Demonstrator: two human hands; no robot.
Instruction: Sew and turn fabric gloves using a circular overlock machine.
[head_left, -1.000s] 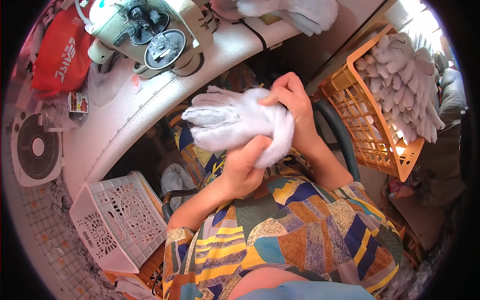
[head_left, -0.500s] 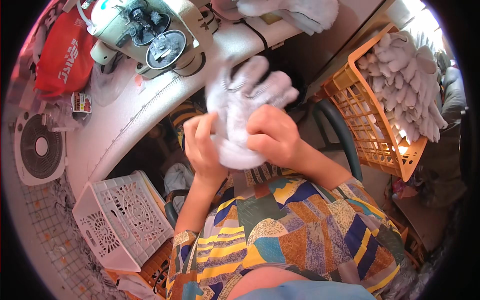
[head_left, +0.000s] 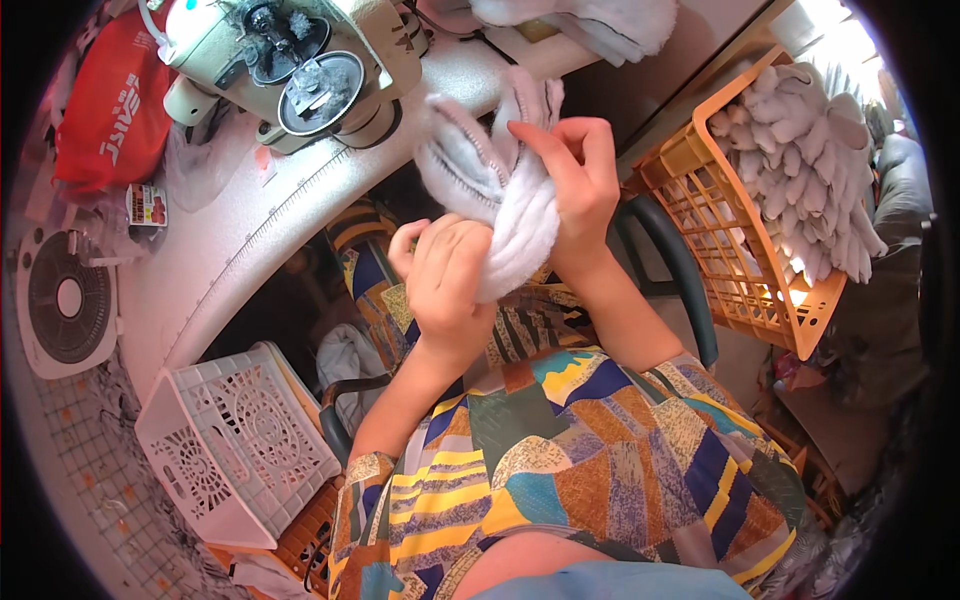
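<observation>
A white fuzzy glove (head_left: pixel 510 230) with visible seams is bunched above my lap, its finger ends pointing toward the table's edge. My left hand (head_left: pixel 450 275) grips the lower left of it, fingers curled over the thick rolled cloth. My right hand (head_left: pixel 575 190) holds its right side, thumb and fingers at the upper part near the finger ends. Beyond it, on the curved white table (head_left: pixel 230 255), sits a cream sewing machine (head_left: pixel 215 55) with metal discs and lint on them.
An orange basket (head_left: pixel 700 280) heaped with white gloves (head_left: pixel 800 180) stands at the right beside a dark chair arm (head_left: pixel 680 270). At the left are a white plastic crate (head_left: pixel 235 450), a fan (head_left: pixel 70 300) and a red bag (head_left: pixel 115 110). More white fabric (head_left: pixel 610 25) lies at the back.
The glove has turned and been folded differently in my hands, moving up toward the table. My right hand has shifted up along its right side; my left stays at the lower left.
</observation>
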